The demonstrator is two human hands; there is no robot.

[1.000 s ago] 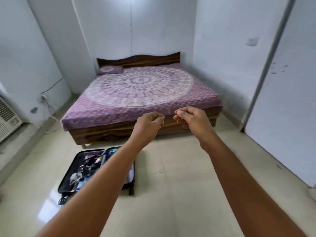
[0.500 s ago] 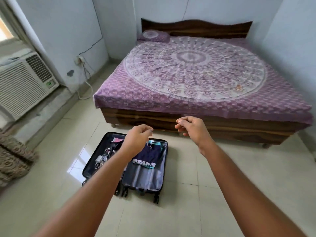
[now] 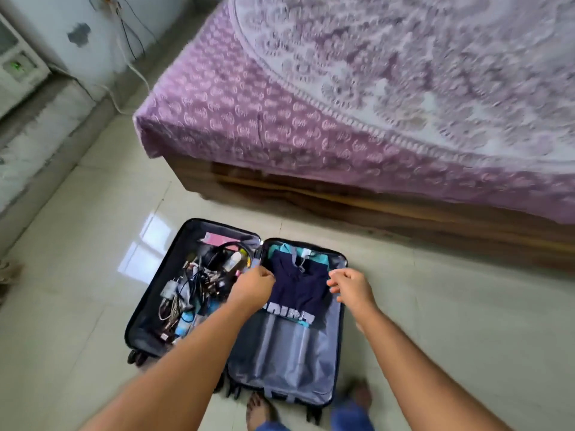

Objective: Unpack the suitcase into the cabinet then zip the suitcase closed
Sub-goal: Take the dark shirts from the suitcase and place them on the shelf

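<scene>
An open dark suitcase (image 3: 280, 356) lies flat on the tiled floor. Its right half holds a folded navy T-shirt (image 3: 298, 290) on top of a teal garment (image 3: 320, 259). The left half is full of tangled cables and chargers (image 3: 186, 290), black headphones (image 3: 217, 253) and a pink item (image 3: 214, 239). My left hand (image 3: 252, 284) is at the shirt's left edge with its fingers loosely curled. At the shirt's right edge is my right hand (image 3: 350, 286), also loosely curled. Neither hand visibly holds anything. No cabinet is in view.
A wooden bed with a purple patterned sheet (image 3: 342, 119) stands just beyond the suitcase. An air-conditioning unit (image 3: 15, 66) and hanging wall cables (image 3: 130, 57) are at the left. My bare foot (image 3: 258, 412) is at the suitcase's near edge.
The view has dropped and closed in on the suitcase. Both hands have come down from mid-air to the two sides of the navy T-shirt.
</scene>
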